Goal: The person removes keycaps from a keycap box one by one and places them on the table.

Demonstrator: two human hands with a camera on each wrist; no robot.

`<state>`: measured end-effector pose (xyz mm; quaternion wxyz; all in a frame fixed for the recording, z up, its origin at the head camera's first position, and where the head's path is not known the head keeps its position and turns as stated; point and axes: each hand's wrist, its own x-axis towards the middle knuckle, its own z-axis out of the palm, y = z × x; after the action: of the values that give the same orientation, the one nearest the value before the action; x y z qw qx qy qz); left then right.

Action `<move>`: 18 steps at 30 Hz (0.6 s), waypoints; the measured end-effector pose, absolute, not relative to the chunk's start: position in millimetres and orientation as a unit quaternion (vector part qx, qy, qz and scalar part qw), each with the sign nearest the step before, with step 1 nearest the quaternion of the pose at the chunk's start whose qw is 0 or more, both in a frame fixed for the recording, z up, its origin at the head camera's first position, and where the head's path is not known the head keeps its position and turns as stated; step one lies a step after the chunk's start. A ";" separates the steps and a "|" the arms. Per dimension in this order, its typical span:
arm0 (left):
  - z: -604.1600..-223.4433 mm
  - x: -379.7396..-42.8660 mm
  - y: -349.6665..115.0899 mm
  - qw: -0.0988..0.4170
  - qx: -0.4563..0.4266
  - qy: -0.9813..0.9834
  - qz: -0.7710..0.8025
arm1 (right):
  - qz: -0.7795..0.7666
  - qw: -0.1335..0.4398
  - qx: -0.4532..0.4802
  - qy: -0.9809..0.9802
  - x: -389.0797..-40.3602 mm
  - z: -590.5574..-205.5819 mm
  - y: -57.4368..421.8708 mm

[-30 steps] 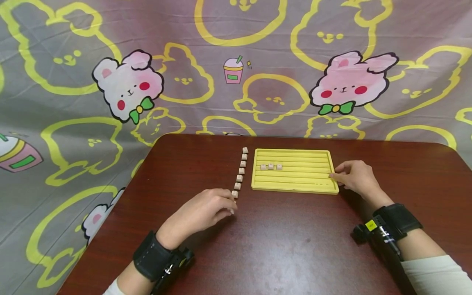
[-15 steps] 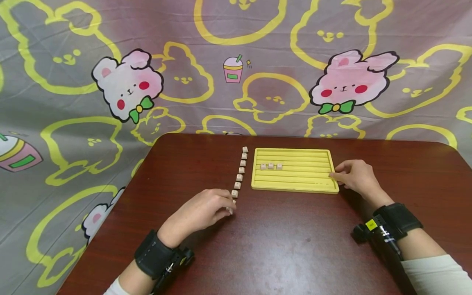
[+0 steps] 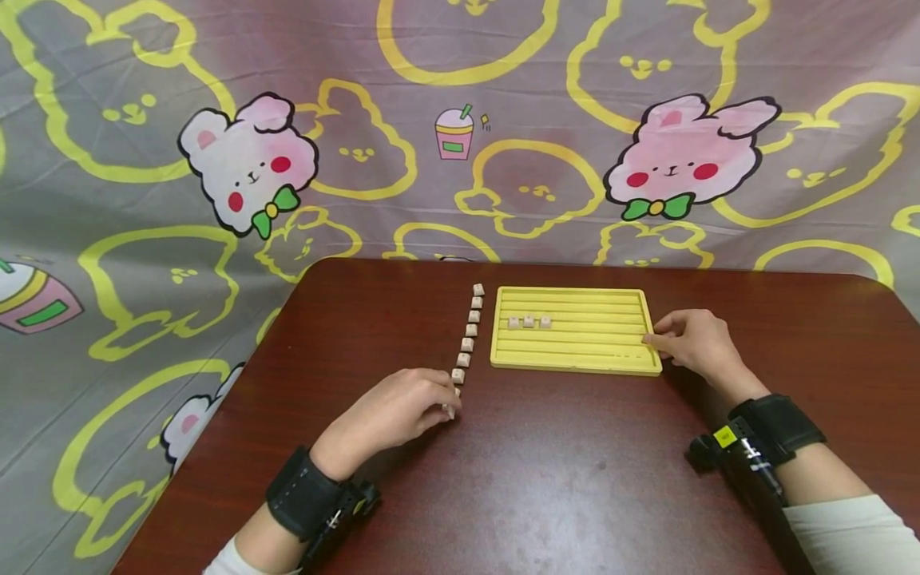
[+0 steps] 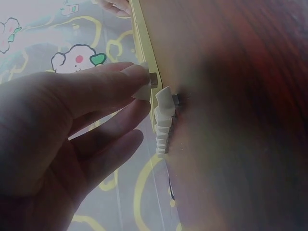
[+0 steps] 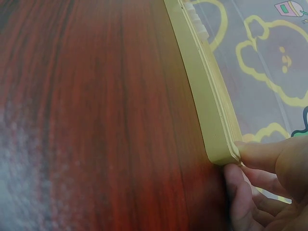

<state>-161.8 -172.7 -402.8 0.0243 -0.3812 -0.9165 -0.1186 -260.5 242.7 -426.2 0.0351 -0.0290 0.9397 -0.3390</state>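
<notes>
My left hand [image 3: 402, 407] is at the near end of a row of pale keycaps [image 3: 467, 344]. In the left wrist view its thumb and fingertip pinch one keycap [image 4: 141, 89], whose dark stem sticks out to the right. That keycap is apart from the row, which trails off behind it. To the right of the row lies a yellow ridged tray [image 3: 589, 348]. On the tray, toward its left side, 3 keycaps [image 3: 529, 322] sit side by side along one groove. My right hand [image 3: 695, 345] grips the tray's right edge, thumb on top and fingers at the side.
The dark brown wooden table [image 3: 546, 479] carries the row and the tray. Behind it hangs a grey cloth [image 3: 402, 48] with yellow outlines and rabbit faces. Both wrists wear black camera straps [image 3: 305, 491].
My left fingers have drawn back very slightly from the row, so the nearest keycap there shows a little more. The right hand and the tray stay in place.
</notes>
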 end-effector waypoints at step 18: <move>-407.4 -163.1 -174.1 0.020 -0.382 -0.915 -0.129 | -0.335 0.038 -0.028 0.941 -261.9 -425.2 243.7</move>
<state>-163.1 -174.1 -407.4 0.0205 -0.3818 -0.9150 -0.1287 -261.9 243.7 -425.2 0.0384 -0.0284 0.9412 -0.3345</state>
